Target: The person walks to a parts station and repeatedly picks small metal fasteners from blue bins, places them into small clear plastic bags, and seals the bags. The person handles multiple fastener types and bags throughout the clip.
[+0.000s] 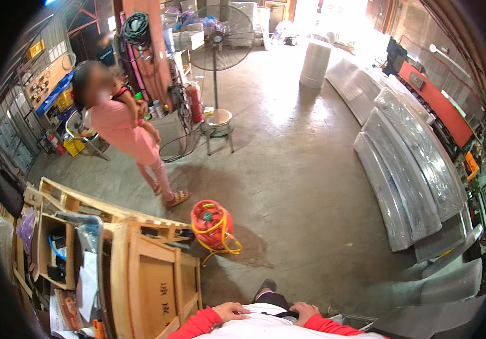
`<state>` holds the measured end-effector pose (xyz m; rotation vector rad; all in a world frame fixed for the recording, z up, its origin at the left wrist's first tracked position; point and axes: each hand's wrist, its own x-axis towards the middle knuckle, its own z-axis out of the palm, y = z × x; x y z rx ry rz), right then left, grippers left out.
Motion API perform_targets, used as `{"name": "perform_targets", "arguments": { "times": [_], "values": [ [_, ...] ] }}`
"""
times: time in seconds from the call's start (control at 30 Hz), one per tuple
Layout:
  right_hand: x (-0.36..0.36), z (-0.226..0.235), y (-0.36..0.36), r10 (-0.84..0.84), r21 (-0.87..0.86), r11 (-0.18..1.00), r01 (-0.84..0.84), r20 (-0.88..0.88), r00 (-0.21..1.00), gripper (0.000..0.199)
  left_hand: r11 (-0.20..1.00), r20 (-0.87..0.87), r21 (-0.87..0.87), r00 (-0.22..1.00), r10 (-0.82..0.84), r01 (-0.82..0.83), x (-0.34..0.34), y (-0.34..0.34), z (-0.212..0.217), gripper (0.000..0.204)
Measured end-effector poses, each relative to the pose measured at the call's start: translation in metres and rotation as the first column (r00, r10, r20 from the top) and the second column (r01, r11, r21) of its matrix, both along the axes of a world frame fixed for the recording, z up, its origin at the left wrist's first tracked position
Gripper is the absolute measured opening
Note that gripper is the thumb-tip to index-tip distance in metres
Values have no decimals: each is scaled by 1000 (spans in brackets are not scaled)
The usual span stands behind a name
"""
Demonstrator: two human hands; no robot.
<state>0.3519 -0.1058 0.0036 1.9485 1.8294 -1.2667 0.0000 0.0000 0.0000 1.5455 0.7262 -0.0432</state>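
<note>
The person's left hand and right hand lie flat and empty, fingers loosely spread, against their own white shirt, just below the red gas cylinder wound with yellow hose, which stands upright, apart, on the concrete floor.

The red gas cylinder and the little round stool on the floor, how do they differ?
The red gas cylinder is squat and solid, with a yellow hose coiled round it; the round stool is pale and bare, standing on thin legs. The cylinder sits beside the wooden pallets, nearer the person's hands; the stool stands farther off, at the foot of the pedestal fan. Both rest upright on the concrete floor.
</note>
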Motion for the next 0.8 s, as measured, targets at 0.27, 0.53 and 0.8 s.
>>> {"name": "perform_targets", "arguments": {
  "times": [0.27, 0.53, 0.8],
  "values": [
    [72, 3, 34, -199, 317, 930, 186, 9, 980, 55, 954, -102, 271, 989, -108, 132, 147, 70, 10, 42],
    [98, -54, 138, -440, 199, 851, 487, -238, 866, 60, 989, 119, 59, 985, 126, -133, 281, 161, 52, 31],
    [186, -98, 280, -342, 160, 890, 428, -389, 856, 59, 893, 384, 323, 820, -425, 312, 402, 355, 194, 22]
  ]
}}
